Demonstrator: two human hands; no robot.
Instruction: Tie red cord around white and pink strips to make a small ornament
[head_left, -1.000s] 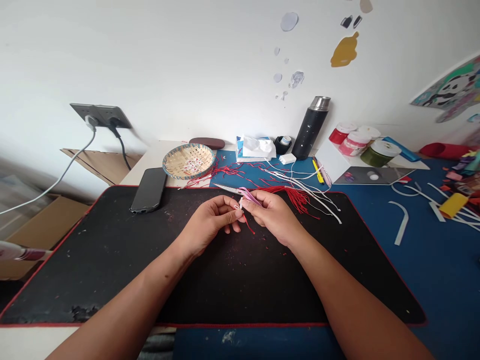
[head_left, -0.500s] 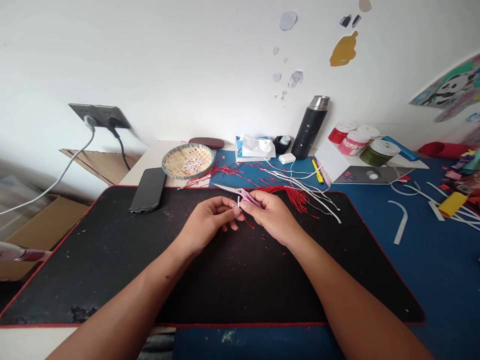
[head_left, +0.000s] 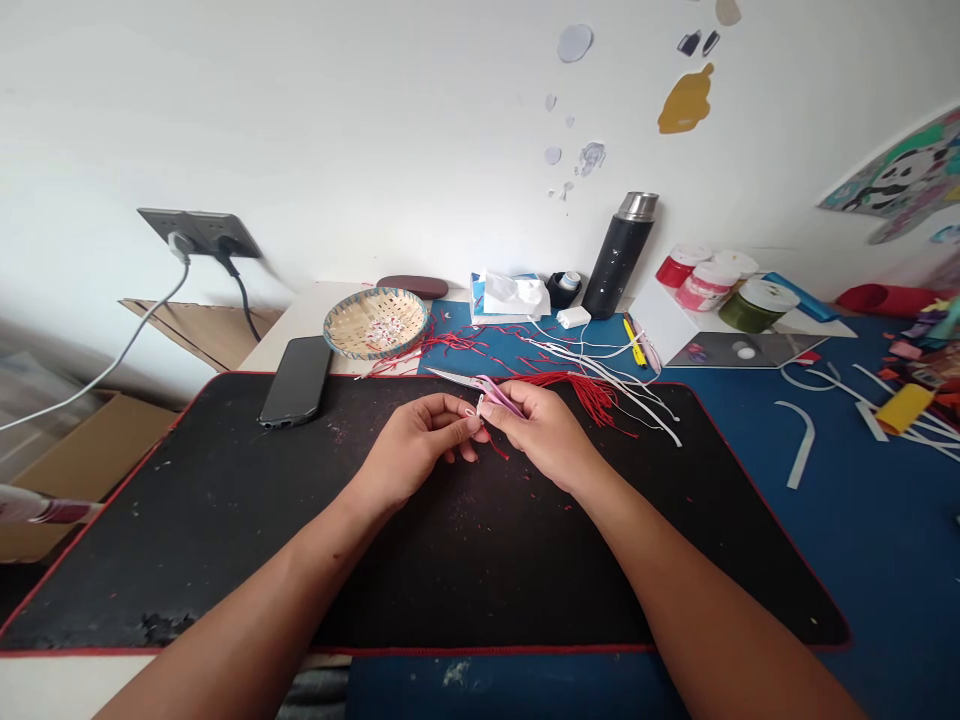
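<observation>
Over the middle of the black mat [head_left: 465, 560], my left hand [head_left: 420, 440] pinches a small looped white cord [head_left: 474, 410] between thumb and forefinger. A short red cord [head_left: 496, 446] hangs out below the fingers. My right hand [head_left: 536, 430] is closed around the pink handles of a pair of scissors [head_left: 457, 378], whose blades point left above my left fingers. The right thumb and fingertips meet the white cord as well. Both hands are close together, and the knot between them is partly hidden.
Behind the hands lie red cords [head_left: 592, 398] and white cords [head_left: 637, 385]. A woven basket [head_left: 341, 325] with small clippings, a phone [head_left: 297, 380], a tissue box [head_left: 478, 312] and a black flask [head_left: 619, 260] line the back. Paint jars [head_left: 757, 305] stand at the right.
Hardly anything differs. The white loop tips slightly to the right between my fingers; the hands and scissors stay in place.
</observation>
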